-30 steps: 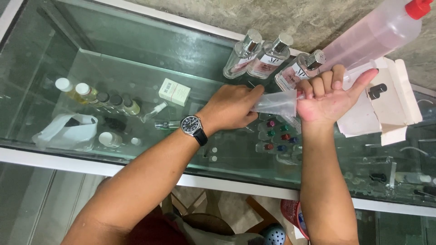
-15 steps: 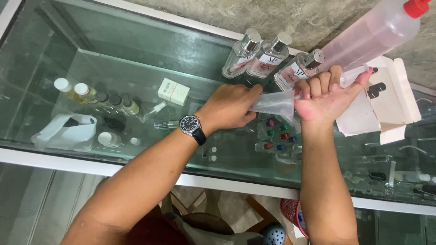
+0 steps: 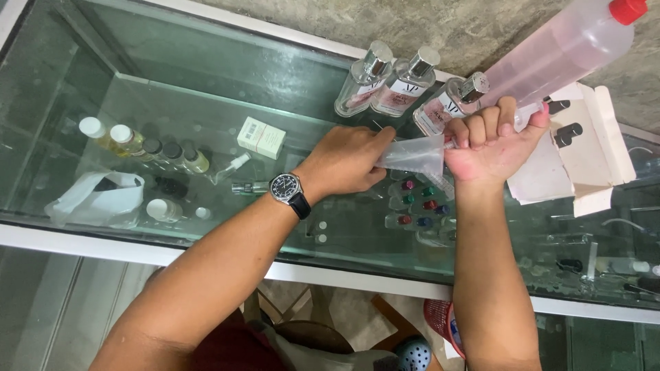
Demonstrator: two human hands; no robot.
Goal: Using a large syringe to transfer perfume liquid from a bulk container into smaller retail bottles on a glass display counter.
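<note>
Meanwhile left hand point(image 3: 347, 161) pinches a clear funnel point(image 3: 414, 155); right hand point(image 3: 491, 141) clenches its spout, perfume bottles point(image 3: 395, 86) just behind.

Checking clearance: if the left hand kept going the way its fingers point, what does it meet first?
The left hand points at the clear funnel it already pinches; just beyond is the right hand. Depth is uncertain.

both hands point(image 3: 347, 161) on clear funnel point(image 3: 416, 155)
</note>
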